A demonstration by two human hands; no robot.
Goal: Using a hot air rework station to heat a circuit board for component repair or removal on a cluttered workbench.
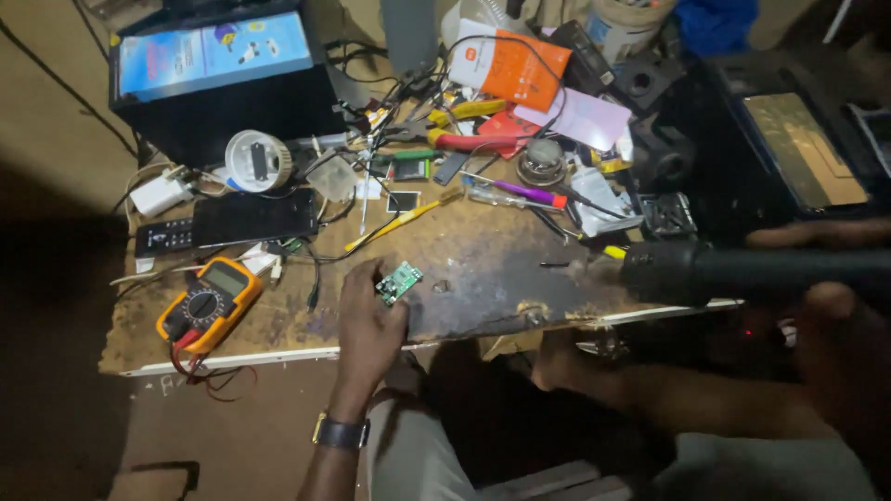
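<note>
My left hand (367, 320) rests on the front edge of the worn wooden bench (483, 269) and pinches a small green circuit board (399, 282) between its fingertips, holding it flat on the scorched surface. A dark watch (342, 432) sits on that wrist. My right hand (835, 311), blurred at the right edge, is wrapped around a thick black cylindrical tool (724, 272). The tool's tip points left toward the board, a good hand's width away from it.
A yellow multimeter (209, 306) with red leads lies at the front left. Behind it are a black phone (255, 215), a white charger (160, 193) and a black box (223, 74). Screwdrivers (515, 192), red pliers (473, 141), wires and an orange packet (509, 63) crowd the back.
</note>
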